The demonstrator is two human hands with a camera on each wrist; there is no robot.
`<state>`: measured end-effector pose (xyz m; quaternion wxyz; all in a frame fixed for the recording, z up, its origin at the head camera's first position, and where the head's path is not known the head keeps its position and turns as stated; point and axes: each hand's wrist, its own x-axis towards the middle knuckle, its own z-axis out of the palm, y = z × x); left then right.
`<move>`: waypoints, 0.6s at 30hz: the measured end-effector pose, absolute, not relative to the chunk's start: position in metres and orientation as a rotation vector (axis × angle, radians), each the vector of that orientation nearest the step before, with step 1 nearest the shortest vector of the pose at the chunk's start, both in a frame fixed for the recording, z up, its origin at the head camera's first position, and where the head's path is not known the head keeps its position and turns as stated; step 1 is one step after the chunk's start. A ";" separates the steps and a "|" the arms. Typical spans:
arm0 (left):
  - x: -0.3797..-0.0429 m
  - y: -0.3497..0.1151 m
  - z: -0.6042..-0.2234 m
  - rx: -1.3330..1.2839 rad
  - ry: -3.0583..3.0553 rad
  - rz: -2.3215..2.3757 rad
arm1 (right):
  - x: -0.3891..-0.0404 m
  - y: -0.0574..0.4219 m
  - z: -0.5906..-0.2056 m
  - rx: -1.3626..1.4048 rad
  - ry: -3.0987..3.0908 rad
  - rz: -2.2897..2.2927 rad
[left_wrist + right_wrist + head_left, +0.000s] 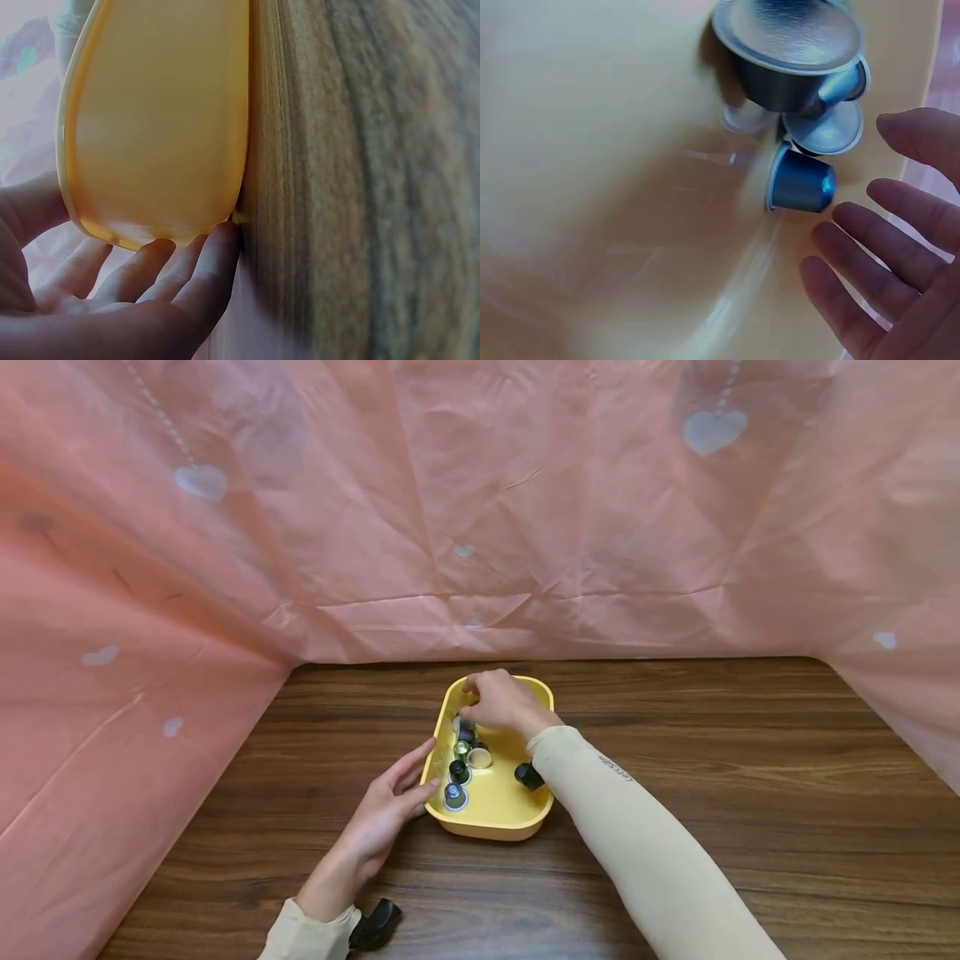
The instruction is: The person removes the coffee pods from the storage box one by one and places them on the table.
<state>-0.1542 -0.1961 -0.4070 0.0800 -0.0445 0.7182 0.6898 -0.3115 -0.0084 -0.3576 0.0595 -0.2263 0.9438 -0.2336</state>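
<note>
A yellow plastic tray [495, 810] holds several coffee capsules, gathered along its left side. My left hand [382, 818] holds the tray's left wall, thumb over the rim and fingertips against the outside, as the left wrist view shows. My right hand [498, 702] reaches into the far left part of the tray. Its fingers are spread and hold nothing in the right wrist view, close beside a dark blue capsule [802, 182] lying on its side. A larger-looking capsule [787, 56] with a silver lid is behind it. Nearer the front, a capsule [455, 795] stands on its lid.
The tray stands on a dark wood-grain table [735, 793]. Pink cloth with hearts [525, 527] encloses the back and sides. A black device [377, 925] is at my left wrist, and another black device [528, 776] hangs below my right wrist over the tray.
</note>
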 end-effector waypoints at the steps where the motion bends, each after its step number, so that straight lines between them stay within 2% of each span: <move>1: -0.155 -0.196 -0.407 -0.130 2.147 2.063 | -0.311 -0.008 -0.359 -0.678 2.865 -0.720; 9: -0.153 -0.197 -0.402 -0.143 2.163 2.040 | -0.310 -0.010 -0.364 -0.660 2.926 -0.849; 18: -0.154 -0.195 -0.406 -0.136 2.148 2.054 | -0.311 -0.007 -0.369 -0.667 2.928 -0.739</move>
